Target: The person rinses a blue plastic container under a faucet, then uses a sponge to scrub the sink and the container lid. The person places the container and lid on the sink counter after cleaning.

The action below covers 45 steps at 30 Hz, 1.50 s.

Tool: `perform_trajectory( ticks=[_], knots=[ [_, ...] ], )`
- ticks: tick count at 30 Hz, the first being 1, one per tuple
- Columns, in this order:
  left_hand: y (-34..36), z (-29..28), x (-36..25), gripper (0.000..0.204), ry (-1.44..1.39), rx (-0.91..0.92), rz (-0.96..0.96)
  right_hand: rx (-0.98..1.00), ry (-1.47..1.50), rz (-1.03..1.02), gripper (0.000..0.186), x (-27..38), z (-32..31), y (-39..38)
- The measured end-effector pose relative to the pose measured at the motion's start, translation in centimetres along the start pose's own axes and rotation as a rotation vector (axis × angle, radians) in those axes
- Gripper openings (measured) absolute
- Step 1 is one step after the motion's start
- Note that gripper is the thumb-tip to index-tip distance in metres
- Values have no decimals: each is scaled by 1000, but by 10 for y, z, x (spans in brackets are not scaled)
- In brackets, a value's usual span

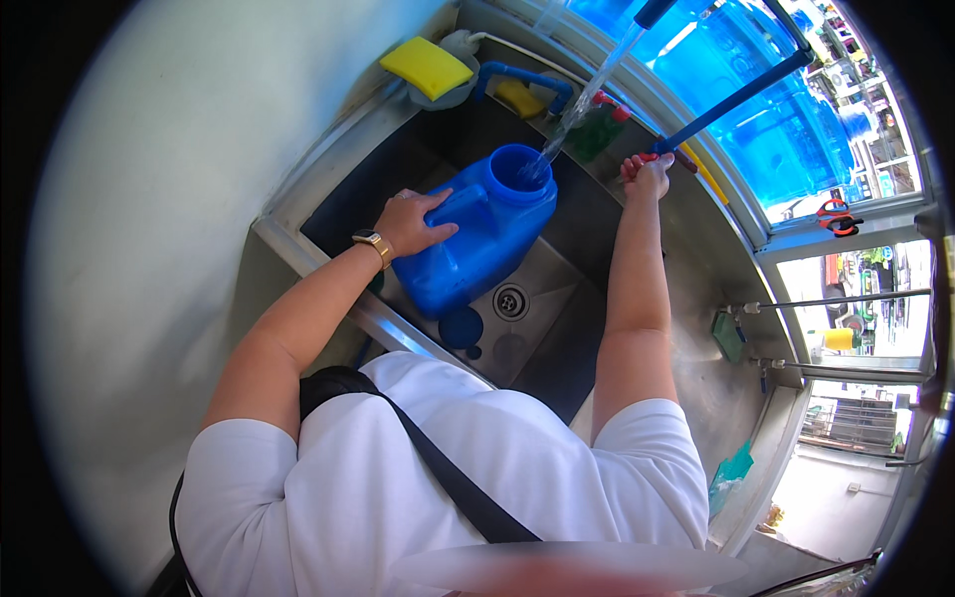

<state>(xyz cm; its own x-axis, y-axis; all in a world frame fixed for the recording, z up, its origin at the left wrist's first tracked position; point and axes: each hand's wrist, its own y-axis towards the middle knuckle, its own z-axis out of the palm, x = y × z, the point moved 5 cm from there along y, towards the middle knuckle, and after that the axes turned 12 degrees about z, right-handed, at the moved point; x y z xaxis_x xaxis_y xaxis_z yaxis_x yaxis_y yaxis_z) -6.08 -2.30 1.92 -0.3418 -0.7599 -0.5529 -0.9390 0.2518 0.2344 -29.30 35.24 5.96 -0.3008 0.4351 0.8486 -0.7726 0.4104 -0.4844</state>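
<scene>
The blue jug (468,249) is standing in the sink (542,308), its long axis running from near edge toward far edge, mouth catching water (585,104). The nearer left hand (406,225) is lying open against it; the right hand (647,177) is gripping the red tap handle (649,156).

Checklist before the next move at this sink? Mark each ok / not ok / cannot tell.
1. Container mouth uncovered: ok, the blue container has its round mouth open.
2. Stream enters the mouth: ok, water runs down into it, near its right side in the picture.
3. Container steadied: ok, the left hand lies on it, thumb and fingers spread.
4. Right hand at the valve: ok, the right hand is at the red valve handle by the blue pipe.
5. Sink drain uncovered: ok, the drain shows beside the container.
6. Fill level: cannot tell, the walls hide it.
</scene>
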Motion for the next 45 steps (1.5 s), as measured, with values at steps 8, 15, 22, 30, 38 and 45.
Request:
perform_trajectory(
  ticks=[8,15,22,30,38,45],
  knots=[
    [5,-1,-13,70,15,-61,90,-96,296,62,65,-8,13,4],
    [8,4,-26,72,43,-65,84,183,621,246,75,-10,16,19],
    [30,28,-86,98,127,83,-24,414,-1036,543,102,-82,0,-69],
    [10,60,-115,71,-726,299,187,304,-1235,523,75,-106,-23,-102],
    [-60,4,99,84,-907,-169,-812,467,-1166,-160,79,-46,-51,-213],
    [-26,-33,69,86,-1596,-111,-501,572,-391,-371,54,60,-135,-241]
  ],
)
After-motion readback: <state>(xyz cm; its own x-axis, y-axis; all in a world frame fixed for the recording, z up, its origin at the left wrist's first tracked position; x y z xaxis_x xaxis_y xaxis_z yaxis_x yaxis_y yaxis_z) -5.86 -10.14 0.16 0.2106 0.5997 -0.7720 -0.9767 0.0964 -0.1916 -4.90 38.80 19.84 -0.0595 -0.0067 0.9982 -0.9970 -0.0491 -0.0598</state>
